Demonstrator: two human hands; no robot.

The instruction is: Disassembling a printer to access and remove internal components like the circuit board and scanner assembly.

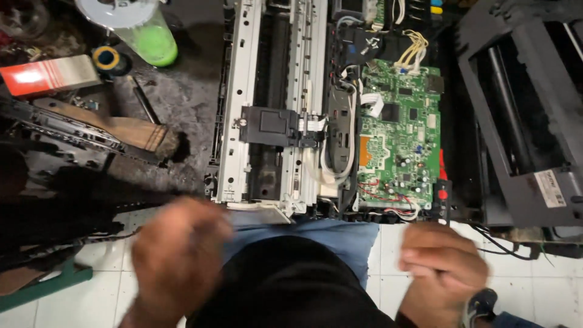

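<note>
While right hand [442, 267] fingers pinch a red-black screwdriver [443, 193] beside the green circuit board [398, 136], blurred left hand [176, 258] fingers unclear; a slip could gouge board.

The left hand [177, 258] is smeared by motion blur, so its fingers cannot be told apart. The grey printer cover [522, 115] is cut off at the right edge.

An opened printer [285, 109] lies flat just beyond both hands, metal rails bared; its green circuit board [398, 133] sits above the right hand [440, 264].
</note>
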